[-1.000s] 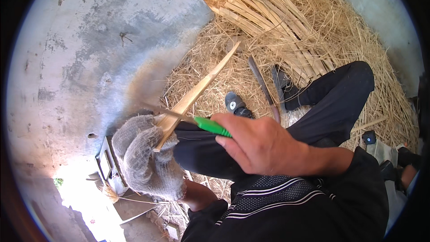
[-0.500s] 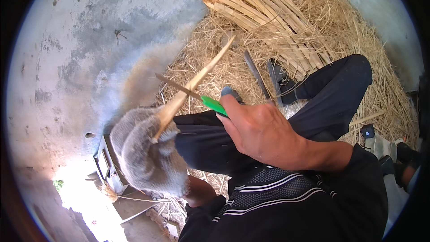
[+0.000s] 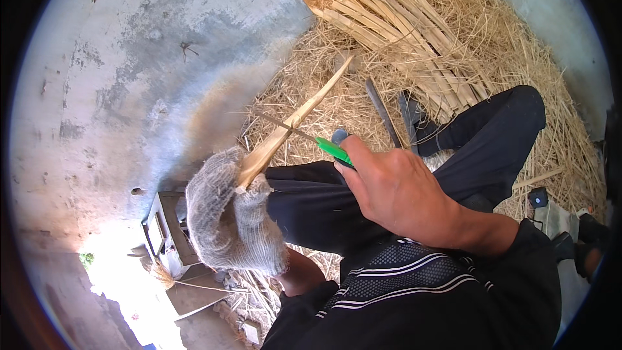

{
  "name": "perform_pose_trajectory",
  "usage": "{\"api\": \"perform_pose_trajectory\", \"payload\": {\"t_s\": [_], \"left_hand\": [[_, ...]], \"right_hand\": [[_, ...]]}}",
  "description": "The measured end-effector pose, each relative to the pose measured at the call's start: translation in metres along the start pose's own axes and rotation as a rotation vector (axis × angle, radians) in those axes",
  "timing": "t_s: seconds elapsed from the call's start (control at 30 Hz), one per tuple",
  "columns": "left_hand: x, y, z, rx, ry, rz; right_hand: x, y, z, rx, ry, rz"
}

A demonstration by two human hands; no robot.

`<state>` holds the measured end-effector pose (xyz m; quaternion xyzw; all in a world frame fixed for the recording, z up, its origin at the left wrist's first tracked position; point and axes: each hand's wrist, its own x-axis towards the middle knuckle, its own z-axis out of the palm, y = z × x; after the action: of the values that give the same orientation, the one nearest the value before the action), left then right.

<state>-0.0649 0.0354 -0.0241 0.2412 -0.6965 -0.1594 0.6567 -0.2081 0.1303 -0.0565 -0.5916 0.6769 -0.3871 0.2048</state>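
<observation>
My left hand (image 3: 230,220), in a fuzzy grey knitted glove, is closed around the wide lower end of a pale, tapering wooden stick (image 3: 262,155). The stick slants up and away to the right, ending in a thin point. In my bare right hand (image 3: 408,191) is a knife (image 3: 332,149) with a green handle, fingers wrapped round the grip. Its thin blade lies across the stick, a short way above the glove, with the tip out past the stick's left side. The glove hides the stick's lower end.
A bundle of split wooden strips (image 3: 414,32) lies on loose straw (image 3: 518,71) ahead. A dark flat bar (image 3: 382,111) rests beside my foot. The stained wall (image 3: 149,58) rises on the left, with a box-like frame (image 3: 162,233) below. My bent leg (image 3: 486,142) is at the right.
The knife blade has shifted slightly along the stick toward its pointed end. My gloved hand has turned a little, and the whole view has shifted slightly.
</observation>
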Motion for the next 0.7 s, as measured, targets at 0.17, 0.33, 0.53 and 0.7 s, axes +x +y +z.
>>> {"api": "perform_pose_trajectory", "payload": {"t_s": [0.17,0.33,0.53,0.7], "left_hand": [[0.009,0.002,-0.009,0.136,-0.117,0.193],[0.005,-0.003,-0.012,0.153,-0.053,0.172],[0.007,-0.002,-0.017,0.232,-0.14,0.213],[0.01,0.0,-0.017,0.27,-0.094,0.182]], "right_hand": [[-0.006,-0.019,-0.005,0.25,-0.029,-0.131],[0.0,-0.015,0.003,0.124,-0.041,0.008],[-0.012,-0.034,-0.006,0.186,0.027,-0.226],[-0.005,-0.028,-0.005,0.249,-0.036,-0.078]]}}
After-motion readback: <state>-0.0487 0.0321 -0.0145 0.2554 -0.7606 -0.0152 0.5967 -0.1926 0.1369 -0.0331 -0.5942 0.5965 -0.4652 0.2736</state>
